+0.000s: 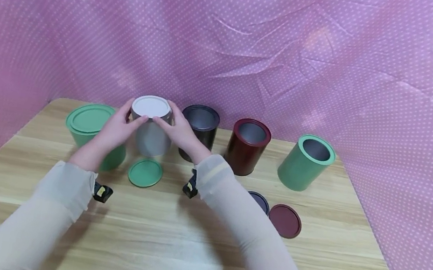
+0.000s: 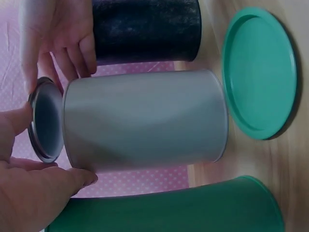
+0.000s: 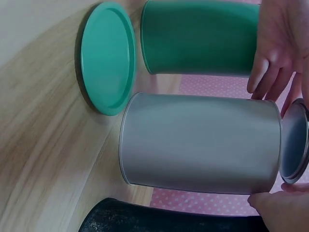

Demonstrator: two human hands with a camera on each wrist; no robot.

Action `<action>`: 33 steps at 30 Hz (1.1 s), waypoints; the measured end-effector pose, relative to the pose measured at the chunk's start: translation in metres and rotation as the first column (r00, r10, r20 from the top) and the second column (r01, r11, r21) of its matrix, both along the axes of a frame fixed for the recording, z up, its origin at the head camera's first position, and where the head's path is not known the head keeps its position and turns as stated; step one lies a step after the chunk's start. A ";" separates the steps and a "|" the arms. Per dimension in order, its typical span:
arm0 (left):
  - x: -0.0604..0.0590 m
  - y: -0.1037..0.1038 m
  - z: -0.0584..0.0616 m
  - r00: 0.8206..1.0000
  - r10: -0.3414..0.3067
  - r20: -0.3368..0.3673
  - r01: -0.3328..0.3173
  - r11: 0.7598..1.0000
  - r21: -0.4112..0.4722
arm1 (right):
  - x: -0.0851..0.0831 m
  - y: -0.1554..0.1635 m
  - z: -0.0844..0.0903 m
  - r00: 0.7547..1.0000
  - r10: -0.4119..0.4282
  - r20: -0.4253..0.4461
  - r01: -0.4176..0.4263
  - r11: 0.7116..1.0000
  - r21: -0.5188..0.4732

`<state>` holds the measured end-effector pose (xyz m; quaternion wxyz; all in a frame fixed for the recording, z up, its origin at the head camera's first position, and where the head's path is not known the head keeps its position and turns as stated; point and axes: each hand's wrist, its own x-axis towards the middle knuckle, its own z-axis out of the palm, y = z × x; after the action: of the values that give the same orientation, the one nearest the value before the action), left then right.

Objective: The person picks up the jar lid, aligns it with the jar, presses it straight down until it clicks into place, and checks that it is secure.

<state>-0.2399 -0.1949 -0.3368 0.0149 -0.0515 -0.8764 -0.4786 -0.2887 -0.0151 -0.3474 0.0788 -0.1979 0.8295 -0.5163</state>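
Note:
Both hands are at the top of a grey can [image 1: 153, 139] that stands upright left of the middle. My left hand [image 1: 117, 128] and right hand [image 1: 183, 132] pinch opposite sides of its white-topped lid [image 1: 151, 107]. In the left wrist view a narrow gap separates the tilted lid [image 2: 47, 121] from the can's rim, and fingers of both hands touch the can [image 2: 145, 121] near that rim. The right wrist view shows the lid [image 3: 294, 140] beside the can's mouth as well. A loose green lid [image 1: 145, 173] lies on the table in front of the can.
A green can with its lid on [image 1: 90, 119] stands close on the left. To the right are an open black can [image 1: 200, 128], an open dark red can [image 1: 244, 153] and an open green can [image 1: 302, 170]. A dark lid [image 1: 260, 202] and a red lid [image 1: 285, 221] lie nearer.

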 end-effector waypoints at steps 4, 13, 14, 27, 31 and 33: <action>-0.004 -0.003 0.002 1.000 -0.013 0.011 0.013 0.999 -0.038 | -0.002 -0.001 0.000 1.000 -0.005 0.022 0.005 1.000 -0.004; -0.010 -0.002 -0.003 0.999 -0.001 0.052 0.002 1.000 -0.015 | -0.007 -0.005 -0.002 1.000 0.007 0.015 -0.007 1.000 -0.011; -0.010 -0.002 -0.003 0.998 -0.001 0.055 0.002 1.000 -0.015 | -0.007 -0.005 -0.002 1.000 0.008 0.012 -0.008 1.000 -0.010; -0.013 0.001 -0.010 1.000 0.006 0.013 -0.006 0.999 -0.040 | -0.013 -0.009 -0.003 0.999 -0.018 -0.028 0.019 0.999 0.043; -0.012 0.001 -0.011 1.000 0.008 0.026 -0.006 0.996 -0.086 | -0.013 -0.010 -0.005 0.999 -0.043 -0.032 0.046 0.995 0.087; -0.012 0.001 -0.012 0.999 0.005 0.041 -0.002 0.996 -0.086 | -0.012 -0.010 -0.006 0.998 -0.047 -0.030 0.050 0.992 0.112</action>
<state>-0.2516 -0.1936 -0.3490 -0.0044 -0.0408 -0.8963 -0.4416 -0.3006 -0.0250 -0.3530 0.0661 -0.1798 0.8629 -0.4677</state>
